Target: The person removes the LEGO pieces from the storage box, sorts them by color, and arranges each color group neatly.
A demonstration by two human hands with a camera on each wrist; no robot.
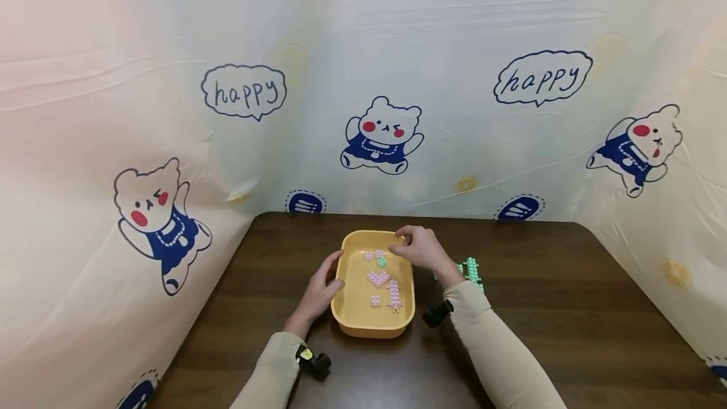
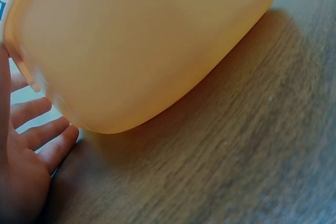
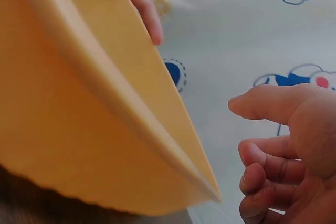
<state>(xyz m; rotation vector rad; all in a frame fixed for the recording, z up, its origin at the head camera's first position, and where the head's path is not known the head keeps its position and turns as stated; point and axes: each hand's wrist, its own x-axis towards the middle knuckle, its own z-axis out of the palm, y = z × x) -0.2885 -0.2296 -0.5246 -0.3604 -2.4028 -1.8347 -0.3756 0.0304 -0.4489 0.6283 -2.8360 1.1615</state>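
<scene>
A yellow plastic tray (image 1: 352, 314) holds several small building-block pieces. Among them are a pink heart-shaped piece (image 1: 378, 279), a long pink piece (image 1: 394, 294), a small pink piece (image 1: 375, 301) and a green piece (image 1: 382, 262). My left hand (image 1: 318, 290) grips the tray's left rim, thumb inside and fingers along the outer wall; the left wrist view shows those fingers (image 2: 44, 129) spread. Over the far right corner is my right hand (image 1: 421, 248). In the right wrist view, this hand (image 3: 286, 150) has loosely bent fingers, nothing between them, and a gap from the tray wall.
Green block pieces (image 1: 471, 270) lie on the brown wooden table (image 1: 539, 295) to the right of the tray, partly behind my right forearm. A printed cloth (image 1: 318, 131) with cartoon bears hangs around the table's back and sides.
</scene>
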